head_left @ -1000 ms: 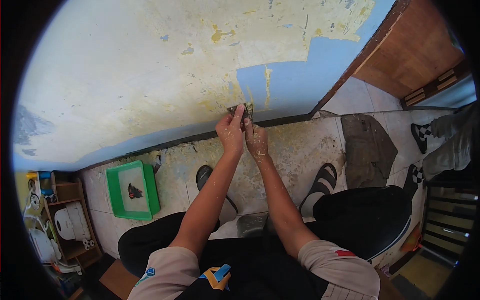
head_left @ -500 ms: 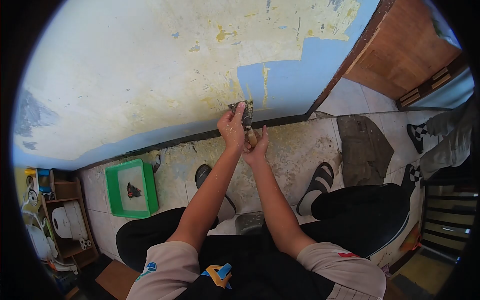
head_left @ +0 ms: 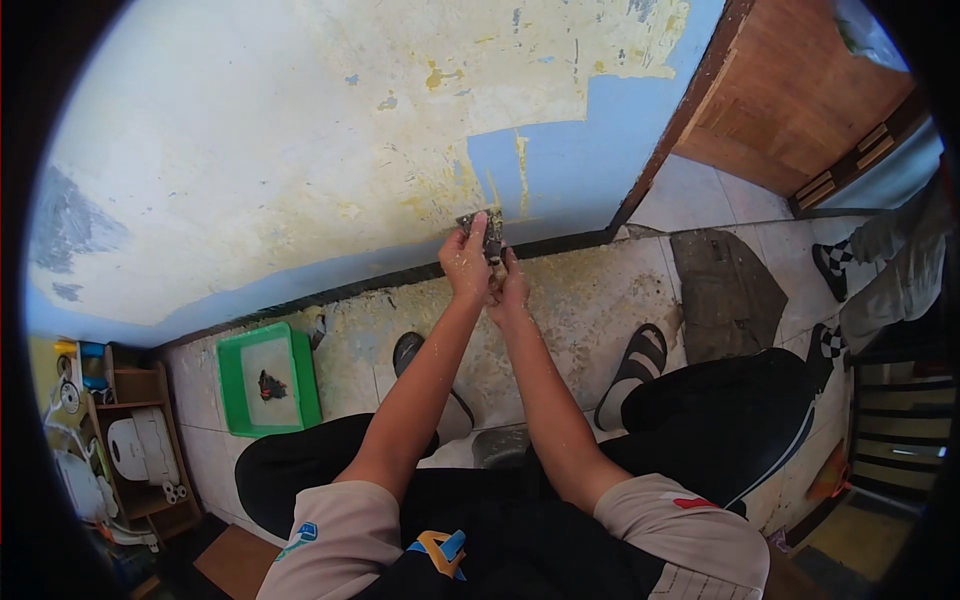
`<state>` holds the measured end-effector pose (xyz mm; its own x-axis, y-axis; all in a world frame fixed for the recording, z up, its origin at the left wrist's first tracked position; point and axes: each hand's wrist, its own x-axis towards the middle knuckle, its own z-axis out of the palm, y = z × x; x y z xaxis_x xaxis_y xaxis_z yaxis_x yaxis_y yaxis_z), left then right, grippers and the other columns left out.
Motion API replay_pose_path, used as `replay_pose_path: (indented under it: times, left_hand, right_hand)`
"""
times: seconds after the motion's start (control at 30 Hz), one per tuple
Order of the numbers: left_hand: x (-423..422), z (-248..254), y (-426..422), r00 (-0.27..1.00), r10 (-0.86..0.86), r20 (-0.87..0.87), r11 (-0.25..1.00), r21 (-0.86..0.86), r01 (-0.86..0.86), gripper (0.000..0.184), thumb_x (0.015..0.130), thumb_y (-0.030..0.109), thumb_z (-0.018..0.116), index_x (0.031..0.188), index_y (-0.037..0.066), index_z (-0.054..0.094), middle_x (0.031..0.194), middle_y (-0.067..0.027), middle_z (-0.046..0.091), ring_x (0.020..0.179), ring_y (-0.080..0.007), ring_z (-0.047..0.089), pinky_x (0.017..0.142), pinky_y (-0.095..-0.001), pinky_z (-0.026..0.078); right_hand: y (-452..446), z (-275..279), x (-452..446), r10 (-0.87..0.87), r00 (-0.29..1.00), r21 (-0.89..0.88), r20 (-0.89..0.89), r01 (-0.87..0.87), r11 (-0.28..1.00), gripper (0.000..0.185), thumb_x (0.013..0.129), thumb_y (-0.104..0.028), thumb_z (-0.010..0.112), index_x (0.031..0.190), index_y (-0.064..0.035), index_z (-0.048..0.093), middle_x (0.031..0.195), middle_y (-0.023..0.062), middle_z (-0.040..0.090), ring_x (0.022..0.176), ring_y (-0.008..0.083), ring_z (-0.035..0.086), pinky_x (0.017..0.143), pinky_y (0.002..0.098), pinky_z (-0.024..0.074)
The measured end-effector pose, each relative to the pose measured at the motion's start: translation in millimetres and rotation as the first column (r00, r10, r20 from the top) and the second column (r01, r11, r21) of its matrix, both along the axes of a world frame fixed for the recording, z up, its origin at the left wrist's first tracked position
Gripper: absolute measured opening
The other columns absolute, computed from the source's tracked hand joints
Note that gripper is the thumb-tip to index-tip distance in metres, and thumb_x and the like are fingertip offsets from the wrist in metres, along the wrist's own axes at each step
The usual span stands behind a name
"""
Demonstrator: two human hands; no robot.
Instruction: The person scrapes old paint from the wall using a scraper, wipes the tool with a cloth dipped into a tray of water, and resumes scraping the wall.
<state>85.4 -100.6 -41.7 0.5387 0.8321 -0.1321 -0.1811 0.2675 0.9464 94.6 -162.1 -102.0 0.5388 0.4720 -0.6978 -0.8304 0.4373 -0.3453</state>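
A paint scraper point(head_left: 494, 232) with a flat, paint-speckled blade is in both of my hands, in front of the lower wall. My left hand point(head_left: 464, 264) pinches the blade, its thumb or a finger lying along the face. Around the handle, my right hand point(head_left: 510, 289) is closed from below. Ahead of them is the wall point(head_left: 300, 140), with blue paint point(head_left: 535, 165) beside a pale, scraped area that has yellow patches. Pale flakes cling to my forearms. The blade's edge appears apart from the wall, though the exact gap is hard to judge.
Paint flakes cover the tiled floor point(head_left: 560, 310) along the wall. A green tray point(head_left: 311, 385) holding a dark crumpled thing point(head_left: 271, 386) stands at left, near a wooden shelf point(head_left: 137, 384). Brown cloth point(head_left: 728, 295) lies at right, near another person's legs point(head_left: 895, 265) and a wooden door point(head_left: 790, 100).
My right hand's fingers have closed in more around the scraper's handle. The scraper has shifted slightly, and the view has moved a little to the right.
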Motion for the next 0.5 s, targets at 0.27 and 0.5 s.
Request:
replay_pose_path:
  times: [0.27,0.5]
  left_hand:
    - [7,-7,7,0.997,0.050,-0.053,0.993,0.113,-0.043,0.027,0.094,0.026,0.073,0.082,0.002,0.065,0.073,-0.0029,0.065,0.057,-0.0088,0.058,0.052,-0.0272,0.048]
    - [2,17,1,0.992,0.114,-0.059,0.982,0.158,-0.104,0.031,0.093,0.024,0.074,0.072,0.003,0.064,0.067,-0.0008,0.063,0.057,-0.0054,0.051,0.053,-0.0258,0.043]
  right_hand:
    - [11,-18,4,-0.075,0.997,0.131,-0.016,0.076,0.988,0.028,0.100,-0.045,0.058,0.088,-0.0201,0.059,0.059,-0.0057,0.047,0.043,0.0073,0.039,0.040,0.0265,0.0294]
    - [14,1,-5,-0.055,0.991,0.139,-0.122,0.072,0.988,0.024,0.103,-0.041,0.054,0.104,-0.0190,0.063,0.065,-0.0051,0.055,0.045,0.0071,0.043,0.040,0.0256,0.0331]
